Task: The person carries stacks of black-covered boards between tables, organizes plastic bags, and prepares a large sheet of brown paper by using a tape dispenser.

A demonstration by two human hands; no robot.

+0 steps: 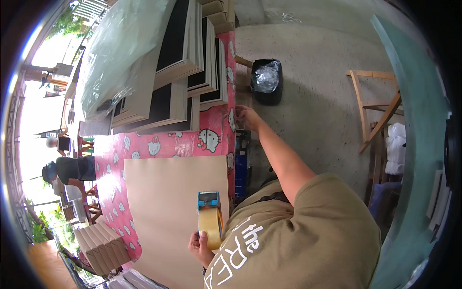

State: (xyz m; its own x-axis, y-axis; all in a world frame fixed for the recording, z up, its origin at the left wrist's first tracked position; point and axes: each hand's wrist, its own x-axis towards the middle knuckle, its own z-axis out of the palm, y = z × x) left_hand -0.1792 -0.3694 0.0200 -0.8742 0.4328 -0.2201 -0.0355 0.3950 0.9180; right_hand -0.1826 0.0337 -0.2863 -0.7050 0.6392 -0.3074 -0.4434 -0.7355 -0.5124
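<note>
"One wide roll of yellowish, glossy tape [210, 229] is sitting in a blue dispenser with a dark head [208, 198]. How is it feeling to handle?"

"Judging by its look, I'm expecting a firm, fairly light thing, a bit slick round the outside and hardly fragile. The dispenser's head is probably hiding a sharp edge, so I'm favouring a hold on the roll, thumb on one side and fingers on the other."

"Where is it lying, relative to you?"

"It's sitting right in my left hand [200, 248], which is closing round the end of the roll farthest from the dispenser's head. All this is showing above a large, flat brown sheet [161, 207] on the pink patterned worktop [190, 146], close to my olive shirt [332, 226]; whether it's touching the sheet, I'm not managing to tell."

"And the other one?"

"My right hand [247, 118] is hanging beside the worktop's edge, well apart from the tape, fingers loosely bending. Whether it's gripping anything, I'm not making out."
</note>
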